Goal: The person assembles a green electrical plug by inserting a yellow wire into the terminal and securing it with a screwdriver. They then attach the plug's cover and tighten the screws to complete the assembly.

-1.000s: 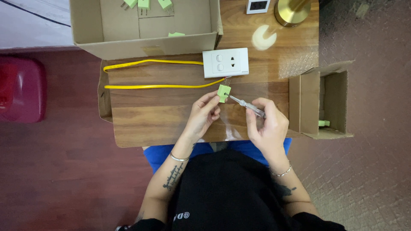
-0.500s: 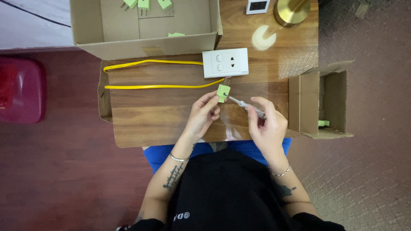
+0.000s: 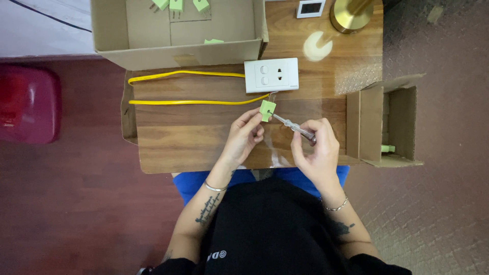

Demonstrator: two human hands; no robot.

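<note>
My left hand (image 3: 243, 137) pinches a small green plug (image 3: 267, 110) just above the wooden table (image 3: 168, 147). In my right hand (image 3: 317, 150) is a thin screwdriver (image 3: 293, 127); its tip sits against the plug's side. Two yellow wires (image 3: 193, 102) run from the plug leftward across the table. A white switch-and-socket plate (image 3: 271, 75) lies just beyond the plug.
An open cardboard box (image 3: 178, 53) with several green plugs stands at the far left of the table. A smaller open box (image 3: 379, 127) with a green plug inside hangs off the right edge. A brass lamp base (image 3: 351, 14) and a small white device (image 3: 310, 7) sit at the back. A red seat (image 3: 25, 102) is on the floor left.
My right hand has shifted slightly, turning the screwdriver against the plug. My left hand and the plug stay almost still.
</note>
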